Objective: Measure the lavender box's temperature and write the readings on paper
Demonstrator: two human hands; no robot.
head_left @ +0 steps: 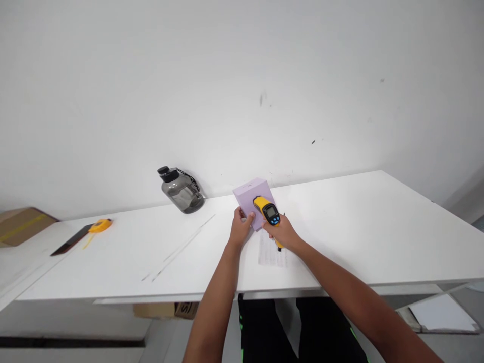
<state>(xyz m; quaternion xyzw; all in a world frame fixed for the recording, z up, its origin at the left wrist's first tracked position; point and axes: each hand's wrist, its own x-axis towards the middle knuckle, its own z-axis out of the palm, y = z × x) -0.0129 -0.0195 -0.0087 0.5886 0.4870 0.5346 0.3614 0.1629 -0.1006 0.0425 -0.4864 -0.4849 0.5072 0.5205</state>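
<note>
My left hand (241, 225) grips the lower left edge of a lilac box (247, 197), thumb on its front face. The box is held tilted above the white table, near the wall. My right hand (283, 232) is wrapped round the handle of a yellow and black infrared thermometer (266, 209). Its small screen and blue buttons face me, and its nose is in front of the box; I cannot tell if they touch. Beneath them lies a sheet of paper (269, 254) with faint printed lines, partly hidden by the box and my right hand.
A grey transparent water bottle (184, 191) with a black lid stands by the wall. Farther left lie a yellow tape measure (100, 225) and a dark flat object (71, 241). A cardboard box (24, 227) sits at the far left. The white table (359, 227) has its front edge before my legs.
</note>
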